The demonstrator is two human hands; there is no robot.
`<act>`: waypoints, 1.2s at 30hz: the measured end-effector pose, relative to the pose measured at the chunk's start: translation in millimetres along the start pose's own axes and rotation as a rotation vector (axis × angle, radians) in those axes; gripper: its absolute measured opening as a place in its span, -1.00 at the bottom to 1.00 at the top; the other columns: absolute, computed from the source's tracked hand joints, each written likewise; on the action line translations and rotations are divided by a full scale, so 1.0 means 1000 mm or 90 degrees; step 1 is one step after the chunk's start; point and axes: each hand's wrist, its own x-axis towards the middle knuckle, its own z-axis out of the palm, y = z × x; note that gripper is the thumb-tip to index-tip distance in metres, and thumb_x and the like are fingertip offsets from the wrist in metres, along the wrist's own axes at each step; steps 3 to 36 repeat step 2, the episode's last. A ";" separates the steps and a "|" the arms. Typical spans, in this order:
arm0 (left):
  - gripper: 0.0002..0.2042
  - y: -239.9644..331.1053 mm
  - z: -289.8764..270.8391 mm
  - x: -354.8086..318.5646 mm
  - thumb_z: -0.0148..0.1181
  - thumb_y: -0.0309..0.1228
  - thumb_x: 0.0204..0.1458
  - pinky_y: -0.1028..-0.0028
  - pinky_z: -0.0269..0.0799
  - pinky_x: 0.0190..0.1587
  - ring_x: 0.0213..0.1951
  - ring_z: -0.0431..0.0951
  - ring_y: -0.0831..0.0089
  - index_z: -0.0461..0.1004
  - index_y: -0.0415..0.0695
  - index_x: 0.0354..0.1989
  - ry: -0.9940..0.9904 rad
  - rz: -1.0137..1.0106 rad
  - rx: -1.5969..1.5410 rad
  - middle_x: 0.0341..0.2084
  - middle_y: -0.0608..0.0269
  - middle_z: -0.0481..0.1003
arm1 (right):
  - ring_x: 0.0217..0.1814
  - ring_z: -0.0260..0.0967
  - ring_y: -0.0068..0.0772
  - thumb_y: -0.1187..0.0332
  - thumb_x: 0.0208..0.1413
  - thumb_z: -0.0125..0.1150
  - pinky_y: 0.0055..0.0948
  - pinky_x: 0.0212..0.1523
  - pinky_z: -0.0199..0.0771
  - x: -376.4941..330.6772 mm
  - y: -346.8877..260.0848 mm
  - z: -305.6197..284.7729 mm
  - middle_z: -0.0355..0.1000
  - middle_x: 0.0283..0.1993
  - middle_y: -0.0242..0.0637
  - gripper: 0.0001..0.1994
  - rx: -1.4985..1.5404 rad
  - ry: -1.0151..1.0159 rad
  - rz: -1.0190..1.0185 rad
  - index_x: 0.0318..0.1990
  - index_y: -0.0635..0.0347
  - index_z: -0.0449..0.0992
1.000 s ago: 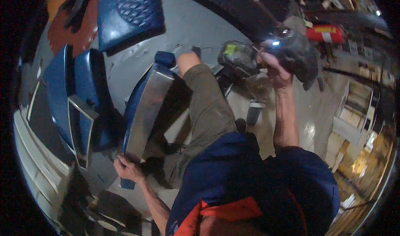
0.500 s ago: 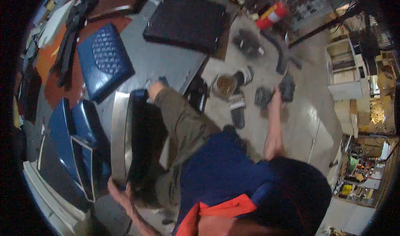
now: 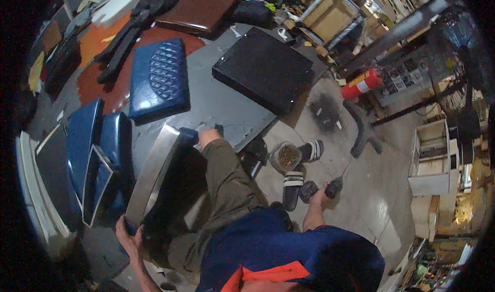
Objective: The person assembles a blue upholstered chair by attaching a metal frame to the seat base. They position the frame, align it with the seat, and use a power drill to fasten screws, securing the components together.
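My left hand (image 3: 130, 237) holds the near end of a thick upholstered panel (image 3: 154, 173) with a silvery grey edge and dark blue ends. The panel stands on its side, slanting away from me along my trousered leg (image 3: 227, 173). Off to the right, above the floor, my right hand (image 3: 318, 195) is closed around a dark grey thing (image 3: 334, 188) that bulges out on both sides of the fist; its kind is not clear. Left of the panel lean blue padded pieces (image 3: 116, 152). Beyond it lies a blue quilted cushion (image 3: 160, 80).
A black padded panel (image 3: 263, 70) and a brown cushion (image 3: 198, 9) lie on the grey work surface (image 3: 216, 101). A tub of small brown pieces (image 3: 286, 157) stands between striped slippers (image 3: 293, 189) on the floor. Farther right are a red fire extinguisher (image 3: 362, 84) and shelves (image 3: 429, 158).
The view has shifted, showing more of the far side. The silver-edged panel now slants more, its far end to the right. My right hand is nearer to me and the slippers, still holding the dark thing.
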 end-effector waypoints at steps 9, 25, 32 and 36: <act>-0.26 0.010 0.006 -0.003 0.50 -0.26 -0.09 0.07 0.29 0.20 0.17 0.41 -0.10 0.35 -0.23 0.29 0.003 -0.038 0.017 0.15 -0.09 0.44 | 0.34 0.31 -0.04 0.03 0.14 0.40 0.09 0.33 0.39 0.024 -0.013 -0.009 0.24 0.41 -0.16 -0.29 -0.207 0.079 -0.019 0.35 0.13 0.28; -0.26 0.010 0.006 -0.003 0.50 -0.26 -0.09 0.07 0.29 0.20 0.17 0.41 -0.10 0.35 -0.23 0.29 0.003 -0.038 0.017 0.15 -0.09 0.44 | 0.34 0.31 -0.04 0.03 0.14 0.40 0.09 0.33 0.39 0.024 -0.013 -0.009 0.24 0.41 -0.16 -0.29 -0.207 0.079 -0.019 0.35 0.13 0.28; -0.26 0.010 0.006 -0.003 0.50 -0.26 -0.09 0.07 0.29 0.20 0.17 0.41 -0.10 0.35 -0.23 0.29 0.003 -0.038 0.017 0.15 -0.09 0.44 | 0.34 0.31 -0.04 0.03 0.14 0.40 0.09 0.33 0.39 0.024 -0.013 -0.009 0.24 0.41 -0.16 -0.29 -0.207 0.079 -0.019 0.35 0.13 0.28; -0.26 0.010 0.006 -0.003 0.50 -0.26 -0.09 0.07 0.29 0.20 0.17 0.41 -0.10 0.35 -0.23 0.29 0.003 -0.038 0.017 0.15 -0.09 0.44 | 0.34 0.31 -0.04 0.03 0.14 0.40 0.09 0.33 0.39 0.024 -0.013 -0.009 0.24 0.41 -0.16 -0.29 -0.207 0.079 -0.019 0.35 0.13 0.28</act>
